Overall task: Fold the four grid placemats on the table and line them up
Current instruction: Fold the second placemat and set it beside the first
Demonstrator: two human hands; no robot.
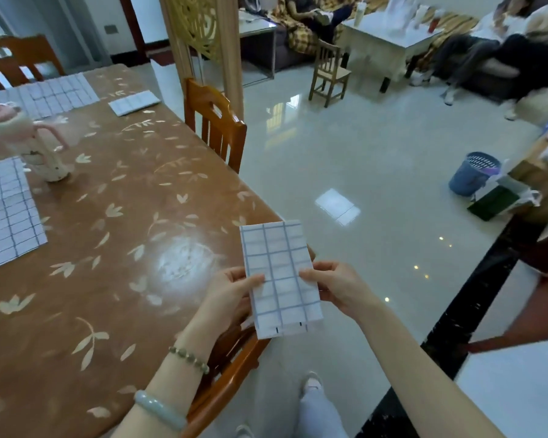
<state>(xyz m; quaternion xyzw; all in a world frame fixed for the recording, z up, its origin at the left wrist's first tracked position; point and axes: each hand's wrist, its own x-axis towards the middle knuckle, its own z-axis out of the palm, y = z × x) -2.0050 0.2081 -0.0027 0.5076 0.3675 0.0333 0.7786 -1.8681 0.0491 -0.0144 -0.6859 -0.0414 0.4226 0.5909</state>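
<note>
Just off the worktop (114, 216) corner, left hand (231, 295) fingers (254, 279) pinch the left edge of the folded placemat (279, 267), right hand (332, 286) fingers (307, 275) the right edge.

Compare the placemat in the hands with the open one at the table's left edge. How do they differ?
The held placemat is folded narrow; the left placemat lies spread open. The held placemat is in the air, pinched by the left hand and right hand; the left placemat rests on the table. Both are white with a dark grid.
</note>
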